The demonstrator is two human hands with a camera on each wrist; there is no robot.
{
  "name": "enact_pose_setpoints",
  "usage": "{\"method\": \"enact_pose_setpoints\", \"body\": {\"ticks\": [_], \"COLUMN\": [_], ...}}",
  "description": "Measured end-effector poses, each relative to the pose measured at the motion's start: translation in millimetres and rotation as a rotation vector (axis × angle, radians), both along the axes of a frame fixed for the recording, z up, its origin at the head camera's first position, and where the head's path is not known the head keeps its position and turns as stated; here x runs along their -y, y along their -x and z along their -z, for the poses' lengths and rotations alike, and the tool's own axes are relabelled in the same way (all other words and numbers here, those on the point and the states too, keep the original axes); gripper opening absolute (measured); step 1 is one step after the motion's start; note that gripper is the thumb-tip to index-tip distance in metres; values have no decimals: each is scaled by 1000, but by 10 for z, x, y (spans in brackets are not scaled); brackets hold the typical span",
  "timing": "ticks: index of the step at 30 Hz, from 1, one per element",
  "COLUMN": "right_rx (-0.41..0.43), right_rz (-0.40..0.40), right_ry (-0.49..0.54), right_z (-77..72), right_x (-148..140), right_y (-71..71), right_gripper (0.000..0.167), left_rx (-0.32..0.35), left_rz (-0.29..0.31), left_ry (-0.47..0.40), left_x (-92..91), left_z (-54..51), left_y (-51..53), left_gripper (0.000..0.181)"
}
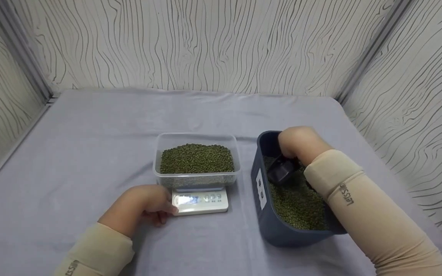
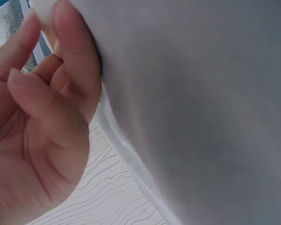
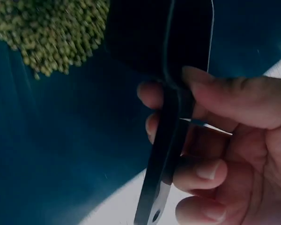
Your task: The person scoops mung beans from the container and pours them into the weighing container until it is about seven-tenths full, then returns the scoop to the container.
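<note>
My left hand (image 1: 150, 199) pinches the left front corner of a white digital kitchen scale (image 1: 202, 207) between thumb and fingers. On the scale stands a clear plastic container (image 1: 196, 175) heaped with green mung beans (image 1: 198, 158); its display is lit, but glare makes the figures unreadable. To the right, my right hand (image 1: 300, 141) reaches into a dark blue bin (image 1: 278, 235) and grips a black scoop (image 1: 281, 171) by its handle. The right wrist view shows thumb and fingers around that scoop handle (image 3: 166, 131). Loose beans (image 1: 297, 207) lie in the bin; the scoop's contents cannot be made out.
A grey cloth (image 1: 102, 126) covers the table. Patterned panels (image 1: 205, 46) stand behind and at both sides, joined by metal posts (image 1: 374, 50). A white label (image 1: 261, 189) is stuck on the bin's left wall. A narrow strip of cloth separates the scale from the bin.
</note>
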State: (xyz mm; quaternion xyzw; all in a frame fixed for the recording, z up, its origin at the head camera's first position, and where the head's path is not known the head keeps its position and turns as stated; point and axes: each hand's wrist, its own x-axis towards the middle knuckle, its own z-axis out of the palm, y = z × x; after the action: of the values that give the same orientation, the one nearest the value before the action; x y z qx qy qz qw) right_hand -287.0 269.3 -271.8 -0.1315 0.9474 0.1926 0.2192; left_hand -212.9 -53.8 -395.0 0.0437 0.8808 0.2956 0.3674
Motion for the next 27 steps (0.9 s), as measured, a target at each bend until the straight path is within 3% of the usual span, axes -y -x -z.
{"method": "enact_pose_setpoints", "body": {"ticks": [5,17,21,27], "right_rx": [28,98,120,224], "right_rz": [-31,-212,-216,-163], "right_ry": [-38,97,141,181], "right_z": [140,348,390,433], "right_x": [56,61,61,68], "right_y": [-13,-23,-26,-37], "right_gripper": [14,27,25,25], "left_rx": [-1,-25,-25,-9], "left_rz": [-19,26,39,3], "left_ry": [-12,24,32,18], "left_x": [-4,3,0,-9], "left_z": [6,-13,-17,-11], "left_y": [1,6,5,7], "left_gripper": [18,20,21,20]}}
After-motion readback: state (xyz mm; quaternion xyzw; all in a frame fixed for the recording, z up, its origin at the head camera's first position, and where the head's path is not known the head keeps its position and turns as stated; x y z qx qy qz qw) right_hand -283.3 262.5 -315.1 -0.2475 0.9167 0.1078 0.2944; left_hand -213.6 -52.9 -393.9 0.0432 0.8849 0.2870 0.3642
